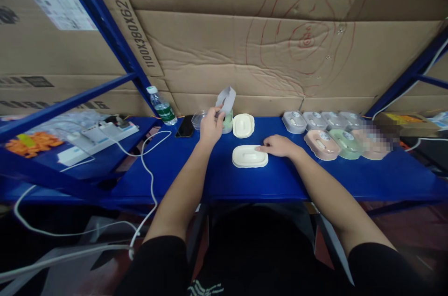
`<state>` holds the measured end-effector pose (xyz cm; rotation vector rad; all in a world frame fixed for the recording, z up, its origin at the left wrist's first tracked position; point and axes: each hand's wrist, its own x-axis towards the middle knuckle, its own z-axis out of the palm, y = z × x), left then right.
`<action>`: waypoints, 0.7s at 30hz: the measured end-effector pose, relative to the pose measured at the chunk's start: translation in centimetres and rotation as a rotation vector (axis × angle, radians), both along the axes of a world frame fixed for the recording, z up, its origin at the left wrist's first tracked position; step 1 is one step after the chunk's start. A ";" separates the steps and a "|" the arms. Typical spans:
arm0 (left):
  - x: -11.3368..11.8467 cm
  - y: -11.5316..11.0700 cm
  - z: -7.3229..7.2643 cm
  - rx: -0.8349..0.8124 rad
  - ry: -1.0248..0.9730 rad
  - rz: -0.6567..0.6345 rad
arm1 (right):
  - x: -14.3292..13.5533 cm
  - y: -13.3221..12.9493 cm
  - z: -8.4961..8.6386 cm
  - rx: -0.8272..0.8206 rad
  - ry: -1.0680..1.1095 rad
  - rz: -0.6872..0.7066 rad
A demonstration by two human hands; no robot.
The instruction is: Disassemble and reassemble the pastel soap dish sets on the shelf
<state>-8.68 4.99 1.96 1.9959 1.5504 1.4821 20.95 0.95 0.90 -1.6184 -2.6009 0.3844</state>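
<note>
My left hand [211, 127] is closed in a pinch on a pale grey looped strip [227, 96], raised above the back of the table. Beneath it, partly hidden by the fingers, stands a green container [228, 123], with a clear plastic lid [198, 121] to its left. My right hand [280, 145] rests with its fingers stretched out, the fingertips touching the right end of a cream oblong tray-like piece [249, 156] with a slot-shaped recess. Behind that piece lies a smaller cream piece [243, 125] with a similar recess.
Several clear-lidded boxes [322, 144] in pink, green and grey stand at the right. A black phone [185, 127] and a water bottle [163, 108] are at the left. White cables [152, 179] and a power strip [98, 142] lie farther left. Cardboard [210, 53] stands behind the blue table [290, 181].
</note>
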 end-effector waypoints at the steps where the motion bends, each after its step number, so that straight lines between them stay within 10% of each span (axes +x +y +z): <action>1: 0.2 -0.3 0.3 0.011 -0.065 -0.027 | 0.1 0.0 0.1 0.039 0.030 -0.028; 11: 2.3 -1.8 2.0 -0.370 -0.423 -0.444 | 1.2 0.6 0.4 0.278 0.700 -0.205; 21: 3.0 -2.8 2.2 -0.339 -0.134 -0.294 | -0.2 0.1 0.7 0.043 0.936 -0.169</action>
